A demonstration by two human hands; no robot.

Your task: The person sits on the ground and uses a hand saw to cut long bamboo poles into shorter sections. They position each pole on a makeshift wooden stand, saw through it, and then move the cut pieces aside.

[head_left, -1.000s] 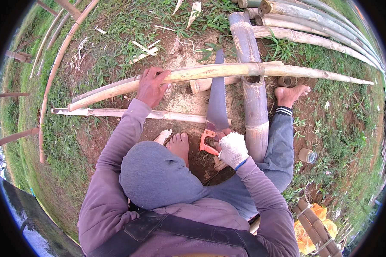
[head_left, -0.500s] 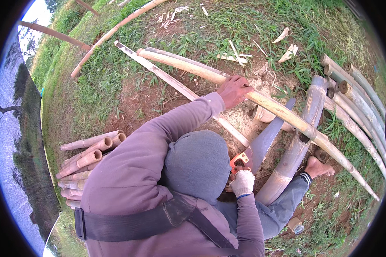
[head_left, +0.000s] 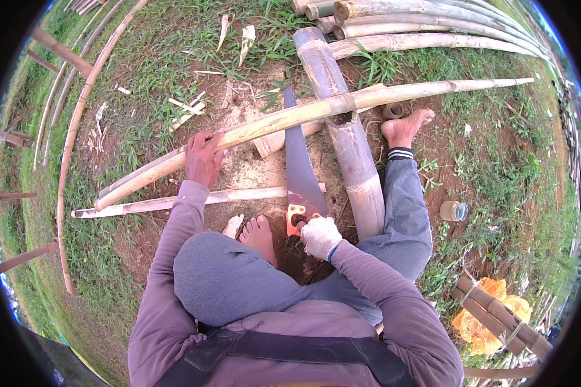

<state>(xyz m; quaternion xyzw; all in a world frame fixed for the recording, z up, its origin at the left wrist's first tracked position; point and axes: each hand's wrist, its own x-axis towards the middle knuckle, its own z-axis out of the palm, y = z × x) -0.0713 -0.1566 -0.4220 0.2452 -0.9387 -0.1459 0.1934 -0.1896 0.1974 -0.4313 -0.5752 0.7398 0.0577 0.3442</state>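
Observation:
My bare left hand (head_left: 203, 157) has its fingers curled over a long pale bamboo pole (head_left: 271, 124), near its thick left end. In a white glove, my right hand (head_left: 321, 238) is closed round the orange-trimmed handle of a handsaw (head_left: 298, 161). The saw's blade points away from me and passes below the pole, its tip showing on the far side. The pole lies across a thick grey bamboo trunk (head_left: 361, 184), beside a dark hole cut in it. Under the pole, on the sawdust, is a short bamboo piece (head_left: 271, 143).
A split bamboo length (head_left: 142, 206) lies left of my feet. Several bamboo poles (head_left: 400, 42) are stacked at the far right. A glass jar (head_left: 454, 211) lies right of my leg, with orange netting (head_left: 481, 322) and tied bamboo nearer. Pale shavings (head_left: 188, 111) litter the grass.
The view has turned and my upper body has leaned back. My left hand has moved along the pole toward its left end. The saw stays in my right hand.

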